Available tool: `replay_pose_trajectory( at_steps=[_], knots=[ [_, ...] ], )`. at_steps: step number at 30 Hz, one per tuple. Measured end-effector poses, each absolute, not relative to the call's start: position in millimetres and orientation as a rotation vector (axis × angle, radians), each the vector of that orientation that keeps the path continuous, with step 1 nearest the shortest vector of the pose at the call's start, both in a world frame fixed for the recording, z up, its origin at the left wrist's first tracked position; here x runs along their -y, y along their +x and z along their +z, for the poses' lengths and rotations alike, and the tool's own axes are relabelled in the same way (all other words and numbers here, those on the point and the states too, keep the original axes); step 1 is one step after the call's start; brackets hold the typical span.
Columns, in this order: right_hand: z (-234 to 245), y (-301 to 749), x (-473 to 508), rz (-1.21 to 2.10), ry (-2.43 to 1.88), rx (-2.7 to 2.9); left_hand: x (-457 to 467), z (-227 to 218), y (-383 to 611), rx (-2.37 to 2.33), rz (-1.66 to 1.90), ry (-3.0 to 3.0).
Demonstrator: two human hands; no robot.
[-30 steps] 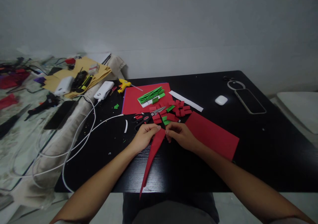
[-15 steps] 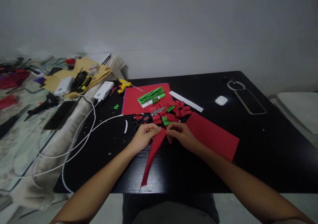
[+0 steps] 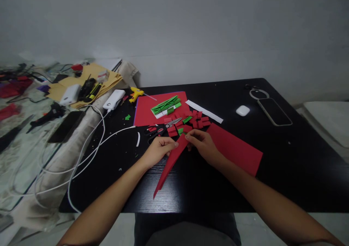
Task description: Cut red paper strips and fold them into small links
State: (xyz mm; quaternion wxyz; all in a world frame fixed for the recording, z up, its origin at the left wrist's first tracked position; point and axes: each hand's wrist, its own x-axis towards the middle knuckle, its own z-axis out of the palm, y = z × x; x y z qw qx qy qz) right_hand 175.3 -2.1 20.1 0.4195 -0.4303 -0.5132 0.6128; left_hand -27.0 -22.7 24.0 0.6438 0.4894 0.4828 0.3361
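A folded red paper strip (image 3: 172, 158) slants over the near part of the black table, its narrow end toward me. My left hand (image 3: 160, 149) pinches its left edge near the top. With thumb and fingers, my right hand (image 3: 201, 142) grips the strip's upper right end. Just beyond my left hand lie black-handled scissors (image 3: 163, 127), blades pointing right. Small folded red paper pieces (image 3: 200, 119) and a few green ones are heaped past my hands. A larger red paper sheet (image 3: 237, 149) lies partly under my right forearm.
Green pleated paper (image 3: 166, 104) rests on a red sheet (image 3: 143, 111) at the back. A yellow glue gun (image 3: 135, 94), white paper strip (image 3: 204, 111) and power bank (image 3: 113, 99) with a cable are nearby. A white earphone case (image 3: 242, 110) and phone (image 3: 275, 111) lie right.
My right hand has shifted slightly up and right along with the strip's top end. The strip looks flatter, and its lower tip has risen a little.
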Motion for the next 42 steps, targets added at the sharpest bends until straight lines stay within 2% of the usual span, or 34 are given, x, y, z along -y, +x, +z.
replay_pose_trajectory(
  at_steps=[14, 20, 23, 27, 30, 36, 42],
  knots=[
    [23.1, 194.0, -20.6, 1.344, -1.141, 0.964, 4.3, 36.4, -55.9, -1.14, 0.705, 1.025],
    [21.3, 195.6, -24.5, 1.353, -1.112, 0.882, -6.3, 37.3, -70.1, -1.249, 1.01, 0.934],
    [19.7, 196.7, -22.4, 1.538, -1.027, 0.907, -9.2, 37.3, -72.2, -1.245, 1.217, 0.855],
    [26.5, 199.5, -14.2, 2.061, -0.859, 1.212, -8.9, 37.9, -69.8, -1.181, 1.322, 0.816],
    [34.9, 196.2, -5.5, 2.281, -0.778, 1.509, -4.3, 36.1, -63.0, -1.153, 1.239, 0.839],
    [25.6, 175.6, 4.5, 1.903, -0.96, 1.366, 13.5, 26.7, -37.5, -1.055, 0.837, 1.045],
    [17.8, 170.9, 5.5, 1.849, -1.004, 1.315, 22.7, 24.4, -24.5, -0.996, 0.688, 1.183]
  ],
)
